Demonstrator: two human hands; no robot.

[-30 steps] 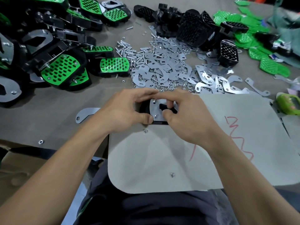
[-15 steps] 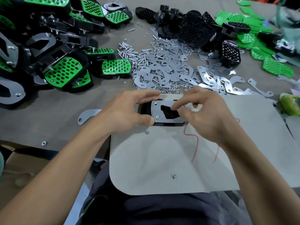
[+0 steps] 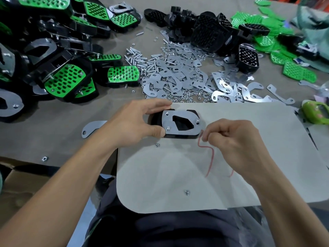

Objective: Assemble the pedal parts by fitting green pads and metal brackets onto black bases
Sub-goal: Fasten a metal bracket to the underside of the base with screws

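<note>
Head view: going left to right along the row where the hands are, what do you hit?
loose bracket → left hand gripping the black base → metal bracket lying on that base → right hand, fingers curled → light green object at the right edge

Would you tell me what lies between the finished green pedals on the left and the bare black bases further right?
In the head view, loose screws, nuts and flat metal brackets lie heaped there.
</note>
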